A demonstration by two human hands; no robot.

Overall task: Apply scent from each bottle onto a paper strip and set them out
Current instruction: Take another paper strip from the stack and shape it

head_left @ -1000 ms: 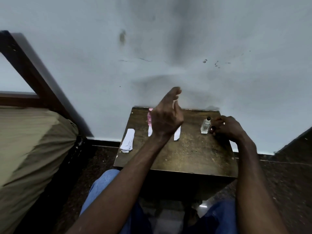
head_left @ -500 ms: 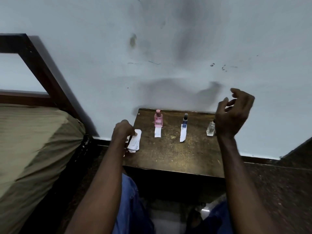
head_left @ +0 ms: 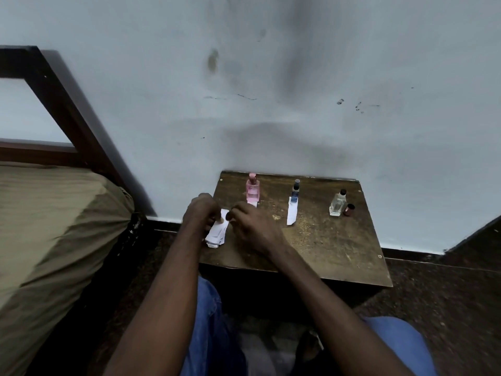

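Note:
Three bottles stand along the back of the small wooden table (head_left: 325,248): a pink bottle (head_left: 252,189), a slim dark blue bottle (head_left: 295,190) and a clear bottle (head_left: 338,203) with its brown cap (head_left: 349,210) set beside it. A white strip (head_left: 292,213) lies in front of the blue bottle; another peeks out below the pink one. A stack of paper strips (head_left: 217,234) sits at the table's left edge. My left hand (head_left: 200,210) and my right hand (head_left: 250,226) meet over the stack's far end, fingertips pinching at the top strip.
A bed with an olive cover (head_left: 54,234) and dark wooden frame (head_left: 62,104) lies to the left. The grey wall (head_left: 298,77) rises right behind the table. My knees in blue jeans (head_left: 208,321) are below the table's front edge.
My right hand came down from beside the clear bottle and crossed left to the strip stack. The brown cap now stands next to the clear bottle. My left hand stayed at the stack.

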